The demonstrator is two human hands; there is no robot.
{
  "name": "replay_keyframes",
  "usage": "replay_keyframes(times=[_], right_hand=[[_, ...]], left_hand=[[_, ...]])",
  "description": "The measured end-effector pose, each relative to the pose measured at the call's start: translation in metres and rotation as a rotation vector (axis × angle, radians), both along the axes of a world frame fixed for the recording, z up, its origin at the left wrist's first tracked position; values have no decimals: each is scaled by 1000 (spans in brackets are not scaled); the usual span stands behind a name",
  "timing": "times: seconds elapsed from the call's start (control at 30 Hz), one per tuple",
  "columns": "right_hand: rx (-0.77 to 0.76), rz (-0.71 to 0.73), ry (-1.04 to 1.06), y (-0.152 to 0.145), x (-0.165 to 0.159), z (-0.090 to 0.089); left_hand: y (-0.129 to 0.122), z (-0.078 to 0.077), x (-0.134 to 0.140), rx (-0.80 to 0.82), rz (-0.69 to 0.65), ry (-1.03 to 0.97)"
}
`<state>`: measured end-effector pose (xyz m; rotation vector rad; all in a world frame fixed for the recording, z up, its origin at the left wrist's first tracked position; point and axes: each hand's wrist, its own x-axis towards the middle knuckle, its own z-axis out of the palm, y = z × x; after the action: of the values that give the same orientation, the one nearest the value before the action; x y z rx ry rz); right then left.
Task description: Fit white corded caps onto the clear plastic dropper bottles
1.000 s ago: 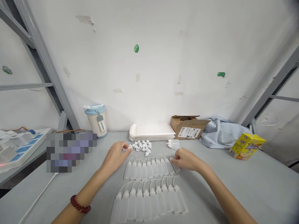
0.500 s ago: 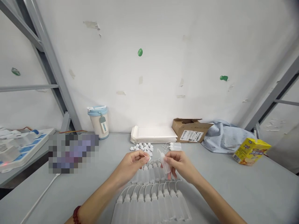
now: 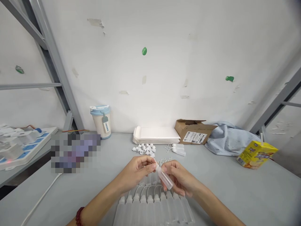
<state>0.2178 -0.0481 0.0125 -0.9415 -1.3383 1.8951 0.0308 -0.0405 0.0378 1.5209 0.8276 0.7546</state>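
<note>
Both my hands meet over the middle of the desk at one small translucent squeeze bottle (image 3: 166,179), tilted with its top toward the upper left. My right hand (image 3: 180,178) is closed around its body. At the bottle's top, the fingers of my left hand (image 3: 138,171) pinch a small white cap, mostly hidden by the fingertips. Below lies a front row of similar bottles (image 3: 150,208) with thin curved strips at their tops. Another row (image 3: 148,180) behind it is partly covered by my hands. Several loose white caps (image 3: 143,148) lie beyond.
Several more small bottles (image 3: 179,150) lie at the back right. Against the wall are a stack of white envelopes (image 3: 157,135), a cardboard box (image 3: 195,131) and a cloth (image 3: 225,138). A yellow carton (image 3: 256,154) stands right; a cup (image 3: 101,122) and a power strip (image 3: 30,146) are left.
My hands have come together. The small white piece in my left hand now meets the top of the bottle, which my right hand has tilted and moved slightly lower.
</note>
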Motion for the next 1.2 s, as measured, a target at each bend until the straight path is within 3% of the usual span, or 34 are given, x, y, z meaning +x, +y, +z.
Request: replay_keyframes(times=[0.17,0.33,0.47,0.73,0.97,1.2], right_hand=[[6,-31,19,-1,0,5],[49,-81,46,-2,-1,11],[13,-130,25,-5,-2,9],[-24,-155,21,-8,-7,3],[-71,-179,39,-6,-7,3],[-26,-119,-27,-10,-8,10]], left_hand=[[2,-5,-1,84,-50,1],[2,-11,0,312,113,159],[-3,-12,4,446,158,224],[-7,-14,6,321,125,301],[-7,-15,4,558,180,272],[-7,-10,5,343,96,227]])
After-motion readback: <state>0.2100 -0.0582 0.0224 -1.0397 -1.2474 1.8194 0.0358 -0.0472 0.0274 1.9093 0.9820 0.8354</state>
